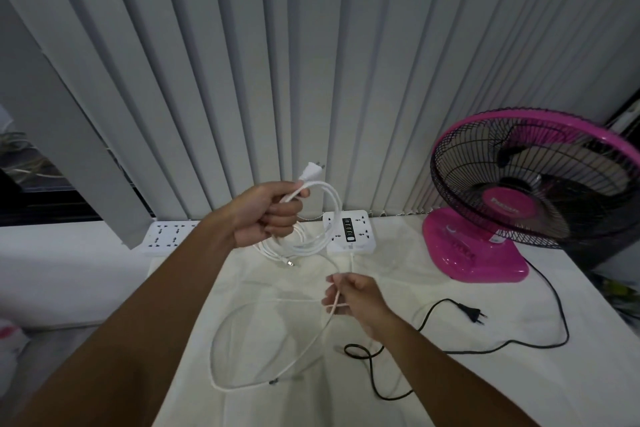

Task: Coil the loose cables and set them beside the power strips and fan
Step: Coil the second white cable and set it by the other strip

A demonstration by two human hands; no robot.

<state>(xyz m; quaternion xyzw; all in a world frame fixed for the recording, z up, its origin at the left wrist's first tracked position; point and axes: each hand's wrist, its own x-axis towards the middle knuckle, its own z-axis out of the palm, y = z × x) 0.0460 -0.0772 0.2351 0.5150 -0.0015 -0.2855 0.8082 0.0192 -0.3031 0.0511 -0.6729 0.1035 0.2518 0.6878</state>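
Note:
My left hand [268,213] is raised over the table and grips several loops of a white power cable [322,215], whose plug [311,170] sticks up above the fingers. My right hand [356,298] pinches the same cable lower down, nearer to me. A loose white loop [221,340] trails across the cloth below both hands. A white power strip with USB ports [360,232] lies behind the coil. A second white strip [166,236] lies at the back left. The pink fan [519,198] stands at the right.
The fan's black cord [550,302] snakes over the table on the right and ends in a black plug [472,313]. A cream cloth [277,402] covers the table. Grey vertical blinds [311,62] hang behind. The table's right edge is near the fan.

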